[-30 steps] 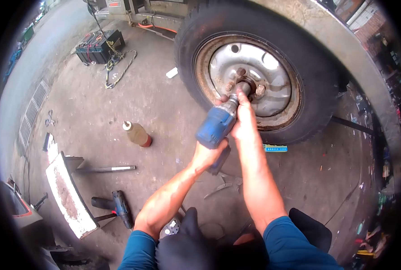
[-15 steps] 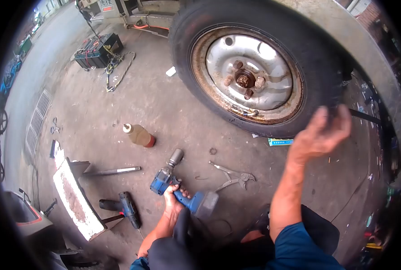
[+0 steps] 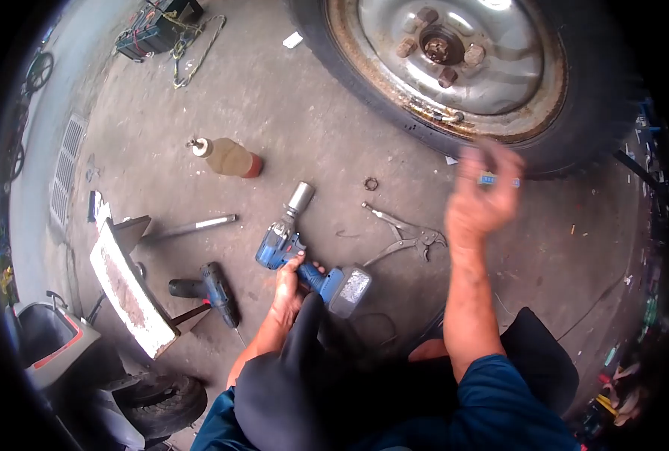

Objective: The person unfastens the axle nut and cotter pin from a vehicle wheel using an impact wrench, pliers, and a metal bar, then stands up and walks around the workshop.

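My left hand (image 3: 293, 279) is wrapped round the handle of a blue impact wrench (image 3: 316, 276), which lies low over the floor with its silver socket pointing up and away. My right hand (image 3: 485, 188) is raised near the lower edge of the tire (image 3: 425, 139), blurred by motion, so its fingers cannot be read clearly. The wheel's silver rim (image 3: 492, 83) has rusty nuts around a rusty hub (image 3: 437, 49). Between my hands, locking pliers (image 3: 406, 234) and a loose nut (image 3: 370, 183) lie on the floor.
An oil bottle (image 3: 229, 158) is on the floor at left-centre. Further left are a metal bar (image 3: 199, 225), a second power drill (image 3: 216, 293) and a worn white panel (image 3: 128, 293). A battery (image 3: 154, 30) with rope stands top left; another tire (image 3: 161, 402) is bottom left.
The wrench has come away from the wheel hub and down to the left in my left hand. My right hand has left the socket and moved right. The view has tilted downward.
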